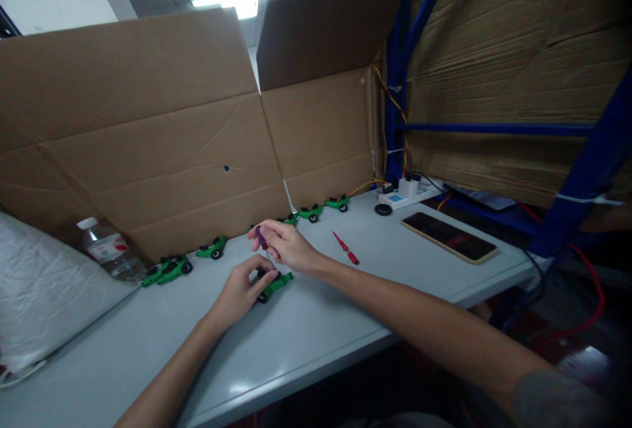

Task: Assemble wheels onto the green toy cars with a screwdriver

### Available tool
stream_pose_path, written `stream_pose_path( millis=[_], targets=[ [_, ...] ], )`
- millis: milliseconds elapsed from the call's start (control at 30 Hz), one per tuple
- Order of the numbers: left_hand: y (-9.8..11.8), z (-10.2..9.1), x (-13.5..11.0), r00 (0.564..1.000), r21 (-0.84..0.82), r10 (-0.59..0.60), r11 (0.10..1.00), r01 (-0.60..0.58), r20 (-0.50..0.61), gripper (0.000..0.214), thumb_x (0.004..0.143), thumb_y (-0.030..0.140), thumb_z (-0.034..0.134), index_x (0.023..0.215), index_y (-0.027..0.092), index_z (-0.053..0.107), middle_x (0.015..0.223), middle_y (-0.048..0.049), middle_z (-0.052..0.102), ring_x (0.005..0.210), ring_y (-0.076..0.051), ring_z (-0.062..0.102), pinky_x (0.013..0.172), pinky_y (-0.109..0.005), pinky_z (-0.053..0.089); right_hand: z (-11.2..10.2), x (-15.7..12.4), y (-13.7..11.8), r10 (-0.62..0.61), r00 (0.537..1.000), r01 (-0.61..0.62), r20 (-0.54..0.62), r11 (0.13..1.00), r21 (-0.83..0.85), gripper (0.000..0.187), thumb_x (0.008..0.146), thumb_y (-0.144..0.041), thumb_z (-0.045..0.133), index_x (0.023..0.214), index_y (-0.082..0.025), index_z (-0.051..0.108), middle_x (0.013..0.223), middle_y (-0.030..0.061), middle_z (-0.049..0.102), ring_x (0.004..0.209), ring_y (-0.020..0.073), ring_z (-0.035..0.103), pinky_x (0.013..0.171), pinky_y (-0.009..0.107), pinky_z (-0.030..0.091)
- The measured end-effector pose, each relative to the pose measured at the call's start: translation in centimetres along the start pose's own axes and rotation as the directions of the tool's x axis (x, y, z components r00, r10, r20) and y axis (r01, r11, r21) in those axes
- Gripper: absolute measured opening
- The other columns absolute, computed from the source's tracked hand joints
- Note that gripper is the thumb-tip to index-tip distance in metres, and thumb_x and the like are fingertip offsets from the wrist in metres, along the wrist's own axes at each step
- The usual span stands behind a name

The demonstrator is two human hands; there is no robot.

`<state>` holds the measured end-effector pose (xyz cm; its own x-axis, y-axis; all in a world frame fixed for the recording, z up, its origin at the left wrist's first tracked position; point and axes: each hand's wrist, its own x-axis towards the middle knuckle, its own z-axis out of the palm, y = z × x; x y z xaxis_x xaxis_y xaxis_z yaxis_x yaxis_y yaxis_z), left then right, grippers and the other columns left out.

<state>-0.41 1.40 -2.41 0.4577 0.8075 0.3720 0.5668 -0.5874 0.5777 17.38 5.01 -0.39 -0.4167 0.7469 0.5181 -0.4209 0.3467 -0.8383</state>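
Note:
A green toy car [279, 282] with black wheels rests on the white table, and my left hand [245, 285] is closed on its near-left side. Above it, my right hand [288, 247] grips the dark purple handle of a screwdriver [261, 238]. The thin shaft slants down to the car; whether its tip sits in a screw is too small to tell. My left thumb and fingers cover part of the car's body. To the right lies a red screwdriver [345, 248], touched by neither hand.
Several more green toy cars [212, 248] line the cardboard wall [148, 171]. A plastic bottle [111, 250] and a white sack [44, 296] stand at left. At right are a phone [449, 237], a power strip [409, 195], a black round piece [383, 209] and a blue metal frame [494, 128].

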Motion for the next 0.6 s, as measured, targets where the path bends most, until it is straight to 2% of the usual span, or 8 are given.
stream_pose_path(
  millis=[133,233,333,400,500,600],
  targets=[
    [-0.44,0.17,0.07,0.999,0.012,0.002,1.000,-0.001,-0.033,0.024,0.099,0.040,0.064,0.092,0.018,0.072,0.094,-0.0057,0.075,0.090,-0.022,0.067,0.089,-0.035,0.052,0.33,-0.27,0.38,0.027,0.999,-0.026,-0.025,1.000,0.017,0.054,0.079,-0.060,0.083,0.104,-0.023,0.052,0.079,-0.0040,0.065,0.051,0.0084,0.049,0.045,0.020,0.038],
    [-0.50,0.19,-0.01,1.000,-0.010,0.009,1.000,-0.009,-0.028,0.024,0.099,0.040,0.064,0.092,0.019,0.073,0.096,-0.0058,0.076,0.092,-0.023,0.068,0.089,-0.036,0.053,0.56,-0.46,0.16,0.068,0.998,-0.068,0.009,0.997,0.021,0.049,0.085,-0.066,0.074,0.095,-0.021,0.056,0.080,-0.0023,0.065,0.049,0.0062,0.044,0.043,0.020,0.035],
    [-0.32,0.20,-0.04,1.000,-0.042,-0.011,0.999,0.011,-0.018,0.025,0.099,0.041,0.065,0.092,0.018,0.073,0.095,-0.0055,0.077,0.090,-0.022,0.069,0.088,-0.035,0.053,0.53,-0.55,-0.13,0.104,0.994,-0.106,0.036,0.993,0.058,0.055,0.090,-0.073,0.062,0.091,-0.018,0.062,0.086,0.0001,0.063,0.049,0.0046,0.038,0.040,0.020,0.032],
    [-0.19,0.23,0.02,0.999,-0.045,-0.021,0.999,0.020,-0.025,0.027,0.099,0.042,0.065,0.092,0.018,0.074,0.095,-0.0059,0.077,0.090,-0.022,0.069,0.088,-0.034,0.053,0.47,-0.55,-0.06,0.129,0.991,-0.132,0.030,0.986,0.099,0.056,0.086,-0.073,0.067,0.095,-0.018,0.061,0.088,0.0002,0.064,0.049,0.0043,0.039,0.040,0.019,0.032],
    [-0.05,0.26,0.15,0.999,-0.054,-0.026,0.998,0.025,-0.024,0.028,0.099,0.043,0.065,0.093,0.017,0.075,0.094,-0.0064,0.077,0.089,-0.021,0.069,0.087,-0.034,0.053,0.41,-0.48,0.41,0.150,0.989,-0.147,-0.012,0.978,0.146,0.058,0.075,-0.063,0.085,0.102,-0.022,0.054,0.084,-0.0036,0.064,0.047,0.0046,0.042,0.040,0.018,0.032],
    [0.01,0.20,0.19,1.000,-0.069,-0.022,0.997,0.021,-0.012,0.028,0.099,0.043,0.065,0.098,0.017,0.076,0.097,-0.0072,0.078,0.091,-0.022,0.069,0.089,-0.035,0.053,0.25,-0.36,0.85,0.154,0.987,-0.145,-0.040,0.974,0.176,0.055,0.080,-0.063,0.081,0.101,-0.022,0.052,0.084,-0.0030,0.067,0.045,0.0036,0.038,0.039,0.018,0.030]
  ],
)
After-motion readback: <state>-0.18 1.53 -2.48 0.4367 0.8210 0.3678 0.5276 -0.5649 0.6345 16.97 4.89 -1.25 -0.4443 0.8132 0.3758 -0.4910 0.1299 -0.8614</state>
